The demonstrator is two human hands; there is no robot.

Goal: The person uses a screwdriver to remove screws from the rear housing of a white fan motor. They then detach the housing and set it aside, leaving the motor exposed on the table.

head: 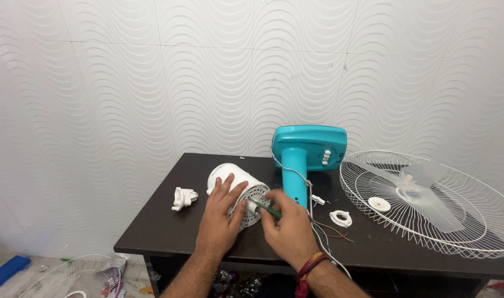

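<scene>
the white fan motor housing [238, 190] lies on its side just left of the middle of the frame, on the dark brown table [169, 232]. its long axis runs from the upper left down to the lower right, with the rounded closed end toward the wall and the vented face with the shaft pointing down and right, toward the person.

the left hand [220, 218] lies over the housing with its fingers spread, the palm pressed against the vented side to steady it. the right hand [288, 226] is closed around a green-handled screwdriver [267, 209], fingers pinching the handle; the tool runs from the hand up and to the left, its tip at the shaft end of the housing. a red and yellow thread band [311, 266] sits on the right wrist.

just right of the hands stands the turquoise fan base [307, 157], its column upright and a row of white buttons on its body. a white cord and thin coloured wires [332, 230] trail from it across the table toward the lower right. a small white ring-shaped nut [341, 218] lies beside the wires. at the right of the frame a white wire fan guard [428, 201] rests on the table with translucent fan blades [428, 190] lying inside it. left of the housing, apart from it, sits a small white plastic part [184, 198]. on the floor at lower left lie another wire guard [78, 276] and a blue object [8, 271].
</scene>
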